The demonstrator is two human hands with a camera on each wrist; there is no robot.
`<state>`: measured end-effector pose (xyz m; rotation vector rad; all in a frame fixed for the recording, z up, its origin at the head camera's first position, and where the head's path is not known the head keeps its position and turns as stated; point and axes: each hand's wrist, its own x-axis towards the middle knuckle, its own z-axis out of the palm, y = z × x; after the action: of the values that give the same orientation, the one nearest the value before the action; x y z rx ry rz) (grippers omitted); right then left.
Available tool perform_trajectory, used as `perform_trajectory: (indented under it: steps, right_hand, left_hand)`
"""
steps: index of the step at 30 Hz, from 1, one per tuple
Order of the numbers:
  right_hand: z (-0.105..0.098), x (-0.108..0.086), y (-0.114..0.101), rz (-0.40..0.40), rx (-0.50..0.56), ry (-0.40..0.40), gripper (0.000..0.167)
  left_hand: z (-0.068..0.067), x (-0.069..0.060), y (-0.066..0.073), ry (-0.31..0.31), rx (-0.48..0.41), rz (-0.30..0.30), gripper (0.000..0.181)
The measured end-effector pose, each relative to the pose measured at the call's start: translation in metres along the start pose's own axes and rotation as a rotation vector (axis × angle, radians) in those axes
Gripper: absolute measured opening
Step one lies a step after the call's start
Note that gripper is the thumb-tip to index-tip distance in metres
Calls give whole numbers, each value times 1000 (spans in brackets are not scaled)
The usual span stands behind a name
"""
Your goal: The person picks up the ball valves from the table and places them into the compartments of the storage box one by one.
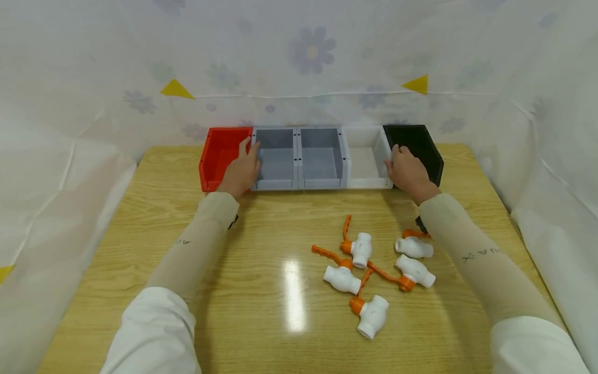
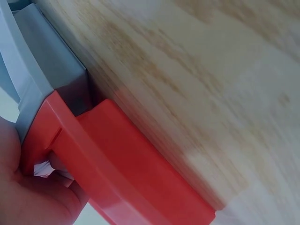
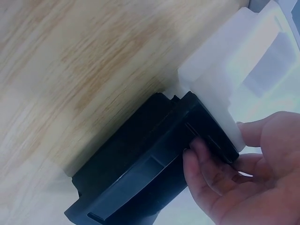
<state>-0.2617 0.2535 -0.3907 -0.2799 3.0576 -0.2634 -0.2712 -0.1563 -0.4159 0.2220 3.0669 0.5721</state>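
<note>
Currently, curled hands point(image 1: 240, 170) point(image 1: 407, 170) pinch red bin point(image 2: 140, 166) and black bin point(image 3: 136, 145), sleeve lettering point(image 1: 467, 257) barely legible.

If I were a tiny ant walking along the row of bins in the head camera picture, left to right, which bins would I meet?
Red bin → first gray bin → second gray bin → white bin → black bin.

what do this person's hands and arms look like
The left hand and right hand are gloveless. Snug beige fabric sleeves with dark letter-like marks cover both forearms; loose white fabric sleeves show above. A small black item shows at each wrist.
</note>
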Motion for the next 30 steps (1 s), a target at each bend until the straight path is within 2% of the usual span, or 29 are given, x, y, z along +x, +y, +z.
perform_trajectory:
  steps: [9,16,18,22,27,30]
  right_hand:
    - [-1,-3,5,-5,12,21,60]
    - [-4,-16,19,17,-6,-27,67]
    - [-5,-22,22,17,-30,-20,69]
    - [-7,-36,24,-5,-54,51,68]
    - [-8,-58,26,-61,-32,153,56]
    - [-11,-73,27,-96,11,143,48]
  left_hand:
    - [4,9,0,-5,-4,22,57]
    - [-2,14,7,-55,54,39,60]
    - [-9,15,7,-30,57,42,61]
    - [-34,18,-1,92,28,23,58]
    - [-68,21,-31,223,18,-77,49]
    - [-82,19,-50,252,26,-134,45]
